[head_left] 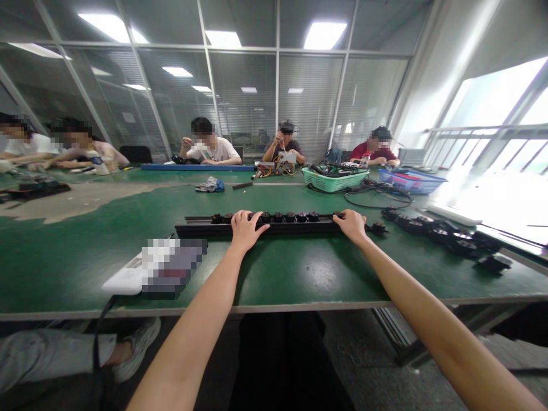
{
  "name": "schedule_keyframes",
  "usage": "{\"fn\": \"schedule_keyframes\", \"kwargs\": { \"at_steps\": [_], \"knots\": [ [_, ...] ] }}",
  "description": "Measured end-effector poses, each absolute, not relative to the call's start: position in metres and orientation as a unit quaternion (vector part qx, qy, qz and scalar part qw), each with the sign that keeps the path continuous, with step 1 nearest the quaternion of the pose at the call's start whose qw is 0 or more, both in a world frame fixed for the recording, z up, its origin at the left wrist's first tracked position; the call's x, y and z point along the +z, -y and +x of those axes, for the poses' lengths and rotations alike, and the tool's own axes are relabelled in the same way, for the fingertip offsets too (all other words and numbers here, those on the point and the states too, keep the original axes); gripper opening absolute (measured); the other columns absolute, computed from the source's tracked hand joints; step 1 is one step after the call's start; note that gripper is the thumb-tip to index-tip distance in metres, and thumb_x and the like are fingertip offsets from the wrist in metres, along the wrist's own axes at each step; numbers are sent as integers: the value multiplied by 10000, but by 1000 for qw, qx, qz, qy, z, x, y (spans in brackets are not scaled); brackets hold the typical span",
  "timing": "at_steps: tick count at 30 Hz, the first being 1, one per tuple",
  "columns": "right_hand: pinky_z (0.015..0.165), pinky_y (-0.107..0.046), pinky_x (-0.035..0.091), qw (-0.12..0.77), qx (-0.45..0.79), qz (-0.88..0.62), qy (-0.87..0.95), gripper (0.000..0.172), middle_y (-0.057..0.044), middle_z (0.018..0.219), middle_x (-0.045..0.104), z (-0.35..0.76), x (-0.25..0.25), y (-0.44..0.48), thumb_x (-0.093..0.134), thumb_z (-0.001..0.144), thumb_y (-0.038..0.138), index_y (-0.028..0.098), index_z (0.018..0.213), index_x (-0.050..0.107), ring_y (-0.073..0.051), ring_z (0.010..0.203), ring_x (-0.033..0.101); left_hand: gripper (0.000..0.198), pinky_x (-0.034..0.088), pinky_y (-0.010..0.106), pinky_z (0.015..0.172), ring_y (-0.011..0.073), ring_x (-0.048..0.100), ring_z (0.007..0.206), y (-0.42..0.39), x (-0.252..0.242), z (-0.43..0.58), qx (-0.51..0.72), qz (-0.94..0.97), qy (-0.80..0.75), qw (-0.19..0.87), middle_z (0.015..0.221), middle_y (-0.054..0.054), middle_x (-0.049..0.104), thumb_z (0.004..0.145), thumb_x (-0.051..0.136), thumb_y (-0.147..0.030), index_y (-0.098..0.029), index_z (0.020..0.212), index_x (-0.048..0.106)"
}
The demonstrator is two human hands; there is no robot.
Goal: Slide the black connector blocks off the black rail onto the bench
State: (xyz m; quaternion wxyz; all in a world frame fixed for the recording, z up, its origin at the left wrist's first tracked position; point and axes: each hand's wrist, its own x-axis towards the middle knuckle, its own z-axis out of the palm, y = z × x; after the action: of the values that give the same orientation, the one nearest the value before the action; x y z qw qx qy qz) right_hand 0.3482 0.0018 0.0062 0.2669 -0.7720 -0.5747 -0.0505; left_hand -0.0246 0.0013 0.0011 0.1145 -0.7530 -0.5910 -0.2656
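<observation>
A long black channel-shaped rail [295, 229] lies crosswise on the green table in front of me. Along it sits a row of small black socket-like modules [290, 217]. My left hand [246, 229] is closed over the rail left of its middle, fingers on the far side and thumb on the near side; it covers part of the row. At the right end, my right hand [353, 226] has its fingertips closed around a small black module at the rail. Just beyond that hand, another black module [379, 229] lies on the table.
More black modules [445, 234] lie in a chain at right. A green basket [336, 181] of cables, a blue basket [413, 181] and a loose cable stand behind. A white device [128, 274] lies at left. Several people sit across the table [299, 274]; a crumpled cloth [209, 184] lies farther back.
</observation>
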Motion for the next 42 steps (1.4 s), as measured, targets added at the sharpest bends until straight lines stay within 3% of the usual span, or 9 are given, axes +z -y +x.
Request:
{"fn": "schedule_keyframes", "kwargs": {
  "at_steps": [42],
  "knots": [
    [920, -417, 377, 267, -42, -794, 545, 377, -178, 1019, 793, 367, 6, -4, 559, 927, 425, 149, 1035, 792, -341, 1005, 682, 585, 296, 541, 1278, 373, 425, 1460, -2, 1, -25, -264, -755, 590, 109, 1475, 168, 589, 1027, 623, -597, -293, 1525, 669]
  ]
}}
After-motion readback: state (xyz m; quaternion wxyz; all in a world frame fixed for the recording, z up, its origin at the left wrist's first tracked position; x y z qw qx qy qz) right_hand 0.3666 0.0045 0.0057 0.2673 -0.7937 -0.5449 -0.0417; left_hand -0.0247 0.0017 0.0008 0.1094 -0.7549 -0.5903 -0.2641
